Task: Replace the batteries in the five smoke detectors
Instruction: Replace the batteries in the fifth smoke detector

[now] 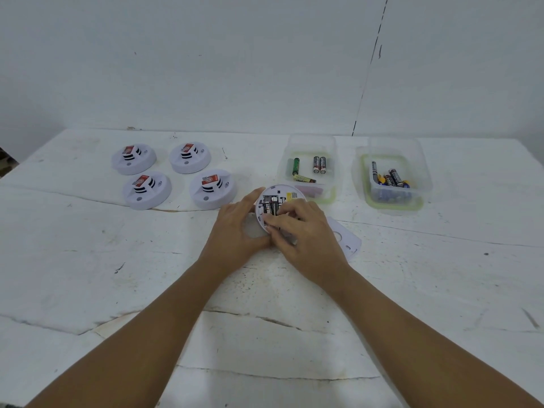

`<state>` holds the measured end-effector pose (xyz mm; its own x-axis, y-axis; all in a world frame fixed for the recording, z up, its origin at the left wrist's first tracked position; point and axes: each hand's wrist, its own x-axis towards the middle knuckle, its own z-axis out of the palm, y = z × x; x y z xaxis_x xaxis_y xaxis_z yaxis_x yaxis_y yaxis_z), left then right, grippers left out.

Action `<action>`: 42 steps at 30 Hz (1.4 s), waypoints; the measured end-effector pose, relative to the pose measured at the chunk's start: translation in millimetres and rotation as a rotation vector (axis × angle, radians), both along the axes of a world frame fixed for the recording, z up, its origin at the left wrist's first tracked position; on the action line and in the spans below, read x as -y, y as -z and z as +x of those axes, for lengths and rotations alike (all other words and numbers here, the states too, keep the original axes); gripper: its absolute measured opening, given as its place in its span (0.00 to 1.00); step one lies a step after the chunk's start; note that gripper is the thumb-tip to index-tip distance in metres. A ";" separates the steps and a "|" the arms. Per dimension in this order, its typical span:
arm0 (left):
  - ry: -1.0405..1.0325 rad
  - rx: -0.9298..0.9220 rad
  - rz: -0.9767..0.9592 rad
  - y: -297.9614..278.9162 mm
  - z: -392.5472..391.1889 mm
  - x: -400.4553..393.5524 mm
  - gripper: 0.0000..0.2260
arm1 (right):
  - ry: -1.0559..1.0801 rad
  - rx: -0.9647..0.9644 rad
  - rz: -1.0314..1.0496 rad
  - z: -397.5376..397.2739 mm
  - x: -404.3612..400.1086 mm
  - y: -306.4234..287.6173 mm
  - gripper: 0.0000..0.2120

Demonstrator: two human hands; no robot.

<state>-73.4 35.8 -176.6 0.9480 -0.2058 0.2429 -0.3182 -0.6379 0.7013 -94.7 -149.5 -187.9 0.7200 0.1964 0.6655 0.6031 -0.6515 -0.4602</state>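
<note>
White plastic fills both hands: the left hand (240, 228) cups the rim of an overturned smoke detector (278, 207), fingers curled around its left edge to steady it on the table (265, 334), while the right hand (306, 234) lies over the open battery bay, fingertips (272, 220) pressed down on the near end of two black AA cells (271, 206) seated side by side. Whether those fingers pinch a cell or only push on it I cannot tell — the knuckles hide the contact. Just right of that hand, partly under the wrist, lies the detector's removed backplate (347, 240). Beyond the work, a clear tub (309, 169) holds a few loose batteries, green and black, and a second clear tub (391, 178) further right holds a denser heap. Well to the left, four more smoke detectors (173, 175) sit face up in a square, apparently not yet opened. My judgement is that this is the first of five. The risks from here seem plain — a cell levered at its end could spring out and roll across the table, fresh and spent cells could get mixed between tubs, or polarity could be reversed if the bay's markings go unread.
</note>
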 end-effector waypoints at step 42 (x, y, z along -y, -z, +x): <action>-0.025 -0.069 0.048 -8.6 3.8 14.1 0.37 | -0.011 -0.127 0.198 4.6 3.8 3.5 0.12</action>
